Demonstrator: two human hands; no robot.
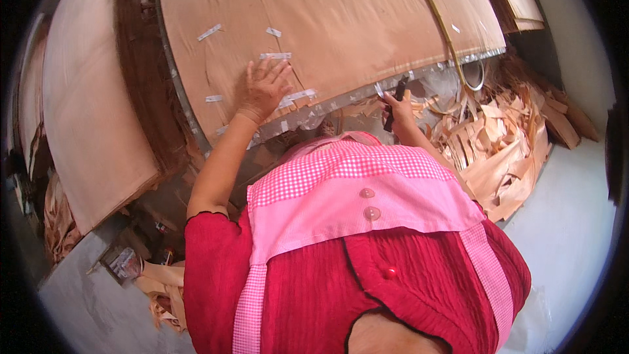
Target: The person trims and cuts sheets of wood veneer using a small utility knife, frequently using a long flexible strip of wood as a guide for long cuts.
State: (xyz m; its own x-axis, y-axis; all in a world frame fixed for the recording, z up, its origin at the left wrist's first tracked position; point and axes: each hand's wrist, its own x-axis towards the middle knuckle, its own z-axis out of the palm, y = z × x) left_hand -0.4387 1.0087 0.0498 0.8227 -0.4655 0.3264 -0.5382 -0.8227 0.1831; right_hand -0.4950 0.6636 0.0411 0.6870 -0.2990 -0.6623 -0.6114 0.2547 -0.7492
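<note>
A large tan wood veneer sheet (354, 19) lies in front of me, with several short white tape strips (275, 56) stuck on it. My left hand (265, 88) rests flat on the sheet near its front edge, fingers spread beside the tape. At that same edge, farther right, my right hand (401, 111) is closed around a slim black tool (394, 105); its exact kind is unclear. A small white tape piece (379, 90) shows by the fingers of this hand. Many tape bits line the grey front edge (334, 103) of the work surface.
A long yellowish strip (429, 6) crosses the sheet and ends near a whitish loop (481, 78). Veneer scraps (501, 144) are heaped on the right. Another veneer stack (98, 105) stands on the left, with more scraps (164, 288) on the floor below.
</note>
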